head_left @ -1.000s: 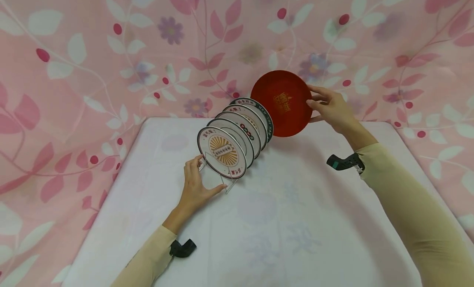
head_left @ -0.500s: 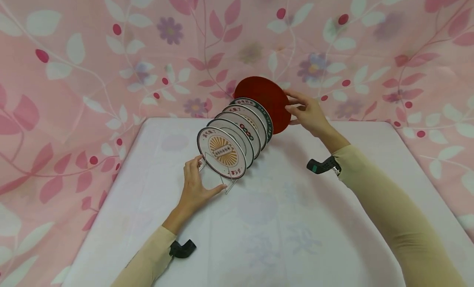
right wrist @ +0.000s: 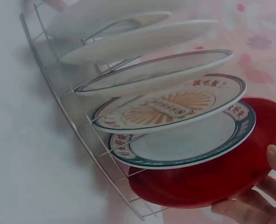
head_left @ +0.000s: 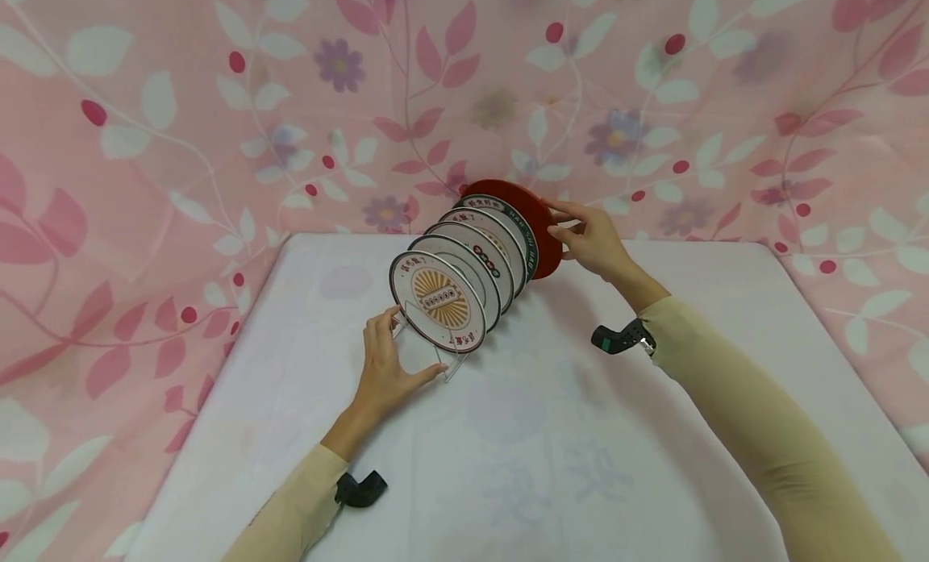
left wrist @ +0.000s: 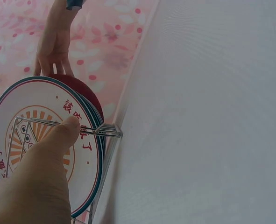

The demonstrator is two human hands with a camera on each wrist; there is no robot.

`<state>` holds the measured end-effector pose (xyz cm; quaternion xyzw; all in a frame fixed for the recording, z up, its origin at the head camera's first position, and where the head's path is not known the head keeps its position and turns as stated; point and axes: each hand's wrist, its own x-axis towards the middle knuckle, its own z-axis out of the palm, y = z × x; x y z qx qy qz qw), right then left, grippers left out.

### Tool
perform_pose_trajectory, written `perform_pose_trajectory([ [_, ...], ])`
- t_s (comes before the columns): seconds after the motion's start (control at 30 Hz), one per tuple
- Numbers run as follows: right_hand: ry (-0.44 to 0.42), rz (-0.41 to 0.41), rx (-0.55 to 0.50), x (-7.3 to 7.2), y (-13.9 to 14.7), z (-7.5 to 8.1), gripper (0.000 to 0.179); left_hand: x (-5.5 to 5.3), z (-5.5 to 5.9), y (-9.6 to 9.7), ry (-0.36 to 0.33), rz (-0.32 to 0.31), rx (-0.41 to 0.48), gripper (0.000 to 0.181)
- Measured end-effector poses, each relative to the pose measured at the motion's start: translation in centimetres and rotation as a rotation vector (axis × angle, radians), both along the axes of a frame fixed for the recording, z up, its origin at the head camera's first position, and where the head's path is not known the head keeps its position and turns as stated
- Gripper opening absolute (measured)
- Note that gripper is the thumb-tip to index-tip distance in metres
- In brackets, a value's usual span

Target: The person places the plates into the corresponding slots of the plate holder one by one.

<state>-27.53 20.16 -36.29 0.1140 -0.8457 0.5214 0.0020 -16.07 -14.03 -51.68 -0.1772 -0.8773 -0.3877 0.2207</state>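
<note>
A wire dish rack (right wrist: 77, 129) holds several white plates on edge in a row, the nearest a sunburst-patterned plate (head_left: 438, 300). My left hand (head_left: 385, 372) grips the rack's near end, fingers on one side and thumb on the other; in the left wrist view the thumb lies across the wire in front of the nearest plate. At the far end, my right hand (head_left: 598, 243) pinches the rim of a red plate (right wrist: 194, 186). That plate stands behind the green-rimmed plate (right wrist: 184, 144), its lower edge down at the rack wires. The white plates partly hide it in the head view.
The rack stands on a table with a white cloth (head_left: 508, 465). A pink floral backdrop (head_left: 493, 86) hangs close behind the table's far edge and runs along both sides. Each wrist wears a black camera strap.
My right hand has carried the red plate left and down, from beside the row to behind its farthest white plate. The left hand keeps its grip on the rack.
</note>
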Motion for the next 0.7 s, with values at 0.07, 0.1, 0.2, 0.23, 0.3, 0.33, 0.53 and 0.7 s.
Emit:
perform_pose_trajectory([
  [0.07, -0.015, -0.003, -0.026, -0.2, 0.1, -0.5, 0.048, -0.1, 0.1, 0.0, 0.003, 0.001, -0.003, 0.118],
  [0.1, -0.019, -0.005, -0.048, -0.3, 0.2, -0.7, 0.048, -0.2, 0.1, 0.0, 0.005, 0.001, -0.005, 0.118],
  [0.2, -0.048, -0.007, -0.107, -0.7, 0.3, -1.4, 0.048, -0.3, 0.1, -0.1, 0.006, 0.003, -0.005, 0.118],
  [0.23, -0.058, -0.006, -0.126, -0.8, 0.3, -1.6, 0.048, -0.3, 0.1, -0.1, 0.006, 0.005, -0.005, 0.119],
  [0.3, -0.073, -0.009, -0.154, -0.9, 0.0, -2.0, 0.048, -0.3, 0.0, -0.1, 0.002, 0.007, -0.003, 0.119],
  [0.33, -0.081, -0.013, -0.162, -1.0, -0.1, -2.3, 0.048, -0.2, 0.0, 0.0, -0.001, 0.008, -0.002, 0.119],
  [0.53, -0.093, -0.035, -0.184, -0.9, -1.0, -3.3, 0.048, -0.2, -0.1, 0.0, -0.008, 0.008, 0.000, 0.118],
  [0.7, -0.081, -0.049, -0.171, -0.9, -1.2, -3.5, 0.048, -0.5, -0.1, 0.1, 0.009, 0.003, 0.001, 0.118],
])
